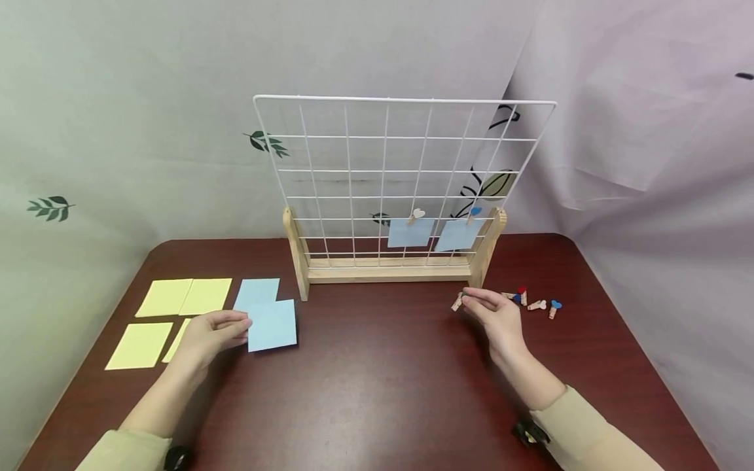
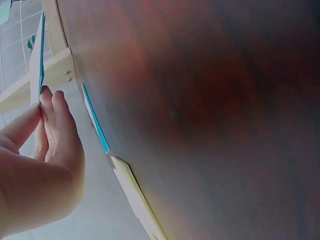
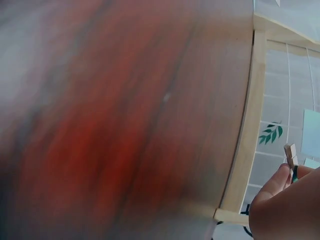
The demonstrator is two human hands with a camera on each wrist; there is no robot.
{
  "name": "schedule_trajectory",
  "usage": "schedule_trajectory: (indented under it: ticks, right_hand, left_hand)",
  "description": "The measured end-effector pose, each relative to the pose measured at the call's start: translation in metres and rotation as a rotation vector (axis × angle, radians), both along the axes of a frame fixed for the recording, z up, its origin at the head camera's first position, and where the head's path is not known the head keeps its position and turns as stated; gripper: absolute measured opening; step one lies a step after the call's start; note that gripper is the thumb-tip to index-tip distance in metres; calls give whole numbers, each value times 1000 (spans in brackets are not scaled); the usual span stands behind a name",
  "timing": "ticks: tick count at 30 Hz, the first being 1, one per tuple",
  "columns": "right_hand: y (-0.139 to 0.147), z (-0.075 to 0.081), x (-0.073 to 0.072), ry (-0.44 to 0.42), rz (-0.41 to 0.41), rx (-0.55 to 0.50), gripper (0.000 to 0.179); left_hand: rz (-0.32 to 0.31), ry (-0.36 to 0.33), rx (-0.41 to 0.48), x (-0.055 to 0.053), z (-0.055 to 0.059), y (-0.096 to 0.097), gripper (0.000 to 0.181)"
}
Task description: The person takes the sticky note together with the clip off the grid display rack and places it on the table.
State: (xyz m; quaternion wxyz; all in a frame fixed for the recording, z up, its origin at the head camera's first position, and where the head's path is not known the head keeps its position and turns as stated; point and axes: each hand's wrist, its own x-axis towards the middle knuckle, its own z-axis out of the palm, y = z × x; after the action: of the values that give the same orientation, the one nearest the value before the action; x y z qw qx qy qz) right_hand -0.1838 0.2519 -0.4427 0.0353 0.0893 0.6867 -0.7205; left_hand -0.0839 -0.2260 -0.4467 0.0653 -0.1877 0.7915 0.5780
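Observation:
My left hand [image 1: 211, 337] pinches a blue sticky note [image 1: 272, 326] by its left edge, held above the table; the left wrist view shows this note [image 2: 37, 60] edge-on between thumb and fingers. Another blue note [image 1: 257, 292] lies behind it, partly covered in the head view. My right hand [image 1: 495, 320] pinches a small wooden clothespin [image 1: 457, 302] in front of the rack's right foot. In the right wrist view the clothespin [image 3: 290, 154] points away from the fingertips, with a bit of green beside them. Two blue notes [image 1: 410, 233] hang clipped on the white wire grid [image 1: 365, 171].
Yellow sticky notes [image 1: 141, 345] lie at the left of the dark red table [image 1: 377, 386]. Several clothespins with coloured hearts [image 1: 537, 305] lie right of my right hand. The grid stands in a wooden base [image 1: 389, 273] near the back edge, before a pale curtain.

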Motion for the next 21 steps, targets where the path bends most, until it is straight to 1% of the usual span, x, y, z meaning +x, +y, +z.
schedule_trajectory:
  ticks: [3, 7, 10, 14, 21]
  right_hand:
    - [5, 1, 1, -3, -2, 11, 20]
    - [12, 0, 1, -2, -5, 20, 26]
    - [16, 0, 2, 5, -13, 14, 31]
    - [22, 0, 2, 2, -16, 26, 33]
    - [35, -1, 3, 11, -18, 30, 36]
  left_hand:
    - [-1, 0, -40, 2, 0, -4, 44]
    - [-2, -21, -138, 3, -1, -10, 44]
    - [-18, -42, -221, 4, -2, -16, 44]
    - [-36, -55, -290, 5, -4, -21, 44]
    - [-48, -62, -338, 7, -5, -28, 42]
